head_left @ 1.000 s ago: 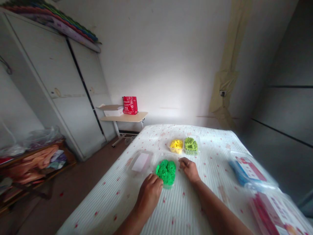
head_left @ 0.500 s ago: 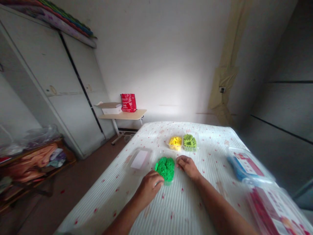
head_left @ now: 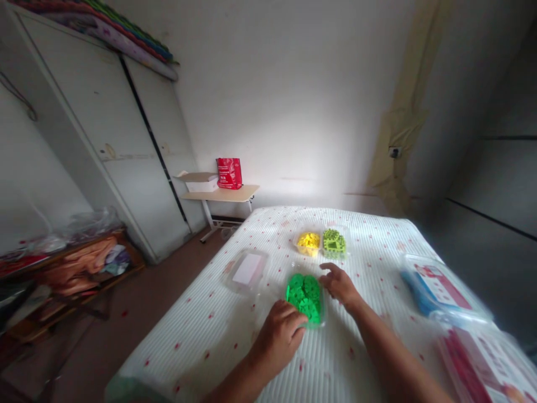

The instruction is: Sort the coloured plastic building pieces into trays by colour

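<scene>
A clear plastic tub point(head_left: 319, 322) filled with bright green, flat, notched plastic pieces point(head_left: 305, 294) rests on the bed in front of me. My left hand point(head_left: 284, 331) grips the tub's near left side, its fingertips over the rim beside the green pieces. At the right wall of the tub is my right hand point(head_left: 340, 284), fingers curved and apart, the index finger stretched out above the rim; whether it touches the wall I cannot tell. Behind stands a clear divided container with yellow pieces point(head_left: 308, 242) and light green pieces point(head_left: 334, 242).
A clear lid with a white label point(head_left: 249, 270) lies to the left. On the right are a closed box with blue contents point(head_left: 444, 288) and one with pink-red contents point(head_left: 482, 364). A small table point(head_left: 235, 194) with a red bag point(head_left: 229, 173) stands by the wall.
The tub of green pieces has shifted slightly right and towards me, with my left hand along with it. My right hand's index finger has straightened away from the others. The view has turned a little left.
</scene>
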{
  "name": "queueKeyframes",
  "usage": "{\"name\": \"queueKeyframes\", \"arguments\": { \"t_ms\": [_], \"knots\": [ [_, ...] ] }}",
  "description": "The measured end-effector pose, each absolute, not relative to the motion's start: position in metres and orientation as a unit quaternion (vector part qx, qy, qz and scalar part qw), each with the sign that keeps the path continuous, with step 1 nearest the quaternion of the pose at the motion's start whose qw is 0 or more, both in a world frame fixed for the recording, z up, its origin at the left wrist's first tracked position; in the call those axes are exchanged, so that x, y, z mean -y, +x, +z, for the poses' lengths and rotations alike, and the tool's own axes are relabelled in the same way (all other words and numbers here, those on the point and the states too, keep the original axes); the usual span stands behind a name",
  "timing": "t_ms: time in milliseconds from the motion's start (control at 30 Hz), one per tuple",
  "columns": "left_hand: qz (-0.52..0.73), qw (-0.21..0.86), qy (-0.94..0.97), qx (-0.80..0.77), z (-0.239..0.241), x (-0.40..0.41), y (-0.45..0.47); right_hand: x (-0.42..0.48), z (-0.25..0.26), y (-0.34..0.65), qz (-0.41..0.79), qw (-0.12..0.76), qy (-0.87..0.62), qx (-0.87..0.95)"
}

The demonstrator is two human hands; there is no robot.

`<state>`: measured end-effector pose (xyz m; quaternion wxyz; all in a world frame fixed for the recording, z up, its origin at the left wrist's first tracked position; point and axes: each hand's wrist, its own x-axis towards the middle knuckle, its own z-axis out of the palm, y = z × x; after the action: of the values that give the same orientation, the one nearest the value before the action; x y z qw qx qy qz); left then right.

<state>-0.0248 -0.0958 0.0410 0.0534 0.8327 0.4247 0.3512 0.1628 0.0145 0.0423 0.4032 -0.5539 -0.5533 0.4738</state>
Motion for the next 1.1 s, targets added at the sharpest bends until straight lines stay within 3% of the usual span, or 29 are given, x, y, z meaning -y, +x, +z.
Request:
{"name": "queueKeyframes", "arguments": {
  "t_ms": [167,267,400,500,633,1100],
  "knots": [
    [0.385,0.08,0.809,-0.436,0.057,0.096,-0.04,-0.006,0.031,0.173,0.459,0.432,-0.547,0.551],
    [0.43,0.005,0.725,-0.538,0.065,0.075,-0.072,-0.002,0.03,0.172,0.482,0.45,-0.532,0.531],
    [0.283,-0.059,0.639,-0.713,0.067,0.044,-0.105,-0.002,0.03,0.17,0.485,0.459,-0.53,0.523],
    [0.166,-0.023,0.583,-0.795,0.06,0.033,-0.113,-0.003,0.027,0.171,0.468,0.46,-0.531,0.537],
    [0.127,0.018,0.578,-0.806,0.049,0.03,-0.114,-0.002,0.026,0.171,0.466,0.465,-0.52,0.544],
    [0.114,-0.025,0.594,-0.796,0.039,0.03,-0.11,0.0,0.028,0.171,0.475,0.457,-0.516,0.547]
  ]
}}
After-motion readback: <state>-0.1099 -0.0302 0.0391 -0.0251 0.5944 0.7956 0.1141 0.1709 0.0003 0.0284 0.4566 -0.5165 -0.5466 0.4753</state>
